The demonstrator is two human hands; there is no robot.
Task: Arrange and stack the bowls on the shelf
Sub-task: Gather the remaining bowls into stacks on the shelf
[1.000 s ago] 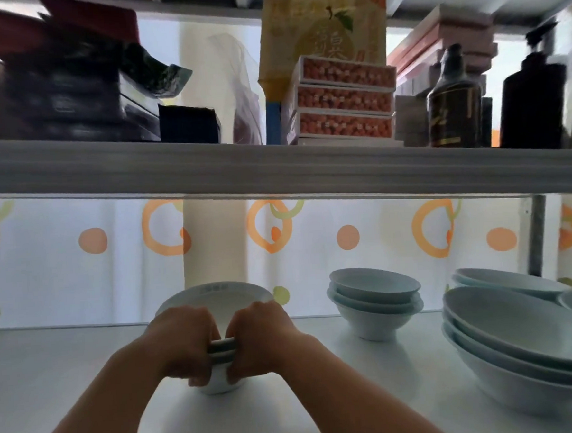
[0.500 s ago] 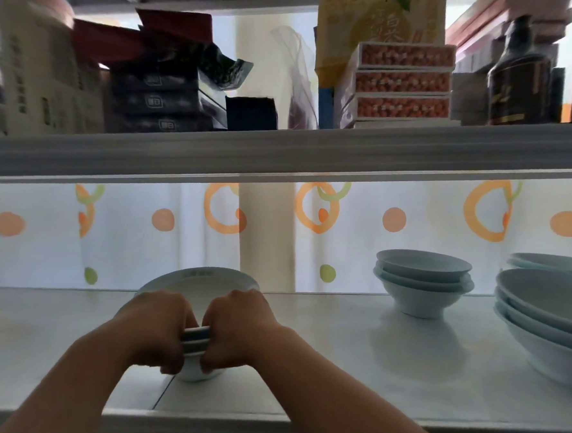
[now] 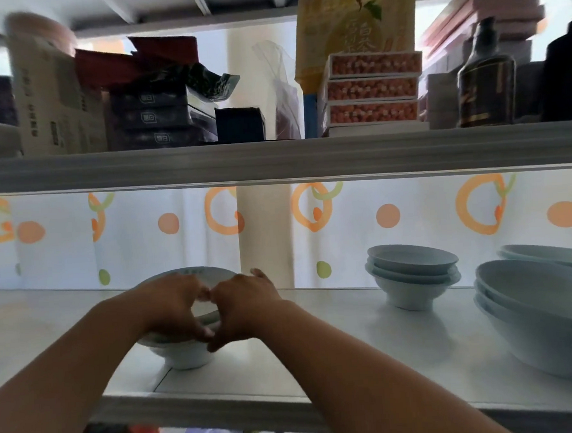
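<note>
A stack of pale blue small bowls [image 3: 188, 355] stands on the white shelf [image 3: 336, 353], left of centre and close to its front edge. My left hand [image 3: 173, 307] lies over the stack's near rim with its fingers curled around it. Touching it at the fingertips, my right hand [image 3: 246, 305] grips the same rim from the right, one finger stretched forward. Both hands hide most of the top bowl. A second stack of three small bowls [image 3: 412, 275] stands to the right. Nested large bowls [image 3: 535, 318] fill the far right.
The upper shelf's front rail [image 3: 281, 159] hangs low over the hands; above it sit boxes, a bag and a dark bottle [image 3: 485, 80]. A dotted curtain [image 3: 388, 216] closes the back. More wide bowls [image 3: 548, 255] stand behind the large ones.
The view has shifted so the bowl stack sits nearer the shelf's front edge. My fists have loosened on the rim, with fingers now spread over the top bowl.
</note>
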